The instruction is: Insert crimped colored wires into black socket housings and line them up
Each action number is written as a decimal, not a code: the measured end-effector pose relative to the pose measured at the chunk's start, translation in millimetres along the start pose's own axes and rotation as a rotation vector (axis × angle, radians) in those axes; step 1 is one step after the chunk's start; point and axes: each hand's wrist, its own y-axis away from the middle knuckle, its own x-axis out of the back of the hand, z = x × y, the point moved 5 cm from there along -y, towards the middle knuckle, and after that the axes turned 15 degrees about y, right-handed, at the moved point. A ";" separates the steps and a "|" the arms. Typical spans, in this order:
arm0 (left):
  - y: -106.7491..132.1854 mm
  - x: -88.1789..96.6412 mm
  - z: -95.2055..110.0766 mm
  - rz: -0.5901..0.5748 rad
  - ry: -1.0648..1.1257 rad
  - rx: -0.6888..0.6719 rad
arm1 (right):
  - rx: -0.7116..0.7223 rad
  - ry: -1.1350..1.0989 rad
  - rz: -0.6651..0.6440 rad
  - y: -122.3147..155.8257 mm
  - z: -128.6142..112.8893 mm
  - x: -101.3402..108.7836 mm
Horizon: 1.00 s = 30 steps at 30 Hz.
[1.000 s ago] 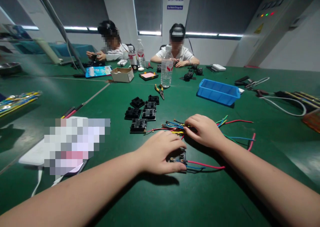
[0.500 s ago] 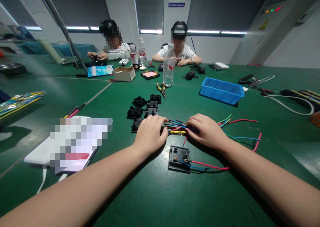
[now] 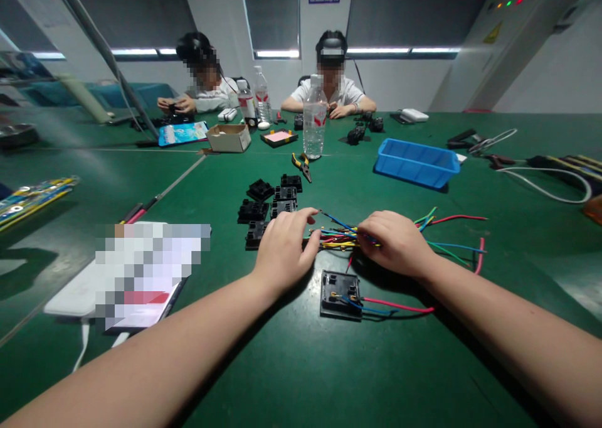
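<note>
My right hand (image 3: 395, 240) curls its fingers round a blue wire (image 3: 339, 221), which rises over a bundle of coloured wires (image 3: 336, 243) on the table. At the bundle's left end is my left hand (image 3: 285, 243), thumb and forefinger apart; the blue wire's metal tip lies close to that forefinger. Whether they touch I cannot tell. In front of the hands lies a square black plastic housing (image 3: 341, 285) with a red wire (image 3: 399, 305) and a blue wire attached. Several more black housings (image 3: 253, 209) lie beyond my left hand, partly hidden by it.
Pliers (image 3: 303, 167), a water bottle (image 3: 314, 127) and a blue bin (image 3: 416, 164) stand or lie farther back. A phone (image 3: 155, 309) and a white device with cables are at left. Two people sit across the green table (image 3: 282, 378).
The blue wire has lifted out of the bundle's left end, its tip raised. My left thumb and forefinger have spread wider. The camera view has shifted slightly.
</note>
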 end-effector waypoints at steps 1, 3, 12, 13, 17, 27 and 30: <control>0.3 1.5 0.6 0.025 0.032 -0.015 | 0.006 0.006 0.005 0.0 -1.0 1.4; 1.2 4.2 1.6 0.075 0.089 -0.041 | 0.013 0.022 0.015 0.2 -2.7 4.0; 1.4 9.5 4.3 0.159 0.125 -0.106 | 0.010 0.073 0.035 3.2 -4.6 5.7; 1.3 9.7 4.5 0.160 0.126 -0.109 | 0.006 0.075 0.035 3.1 -4.4 5.7; 1.5 10.9 5.7 0.165 0.135 -0.121 | -0.030 0.082 0.023 1.4 -3.3 6.9; 4.4 9.0 12.7 0.086 0.146 -0.239 | -0.160 0.062 0.009 3.8 7.2 5.2; 5.0 7.3 13.8 0.072 0.179 -0.234 | -0.167 0.058 0.014 4.0 8.0 4.4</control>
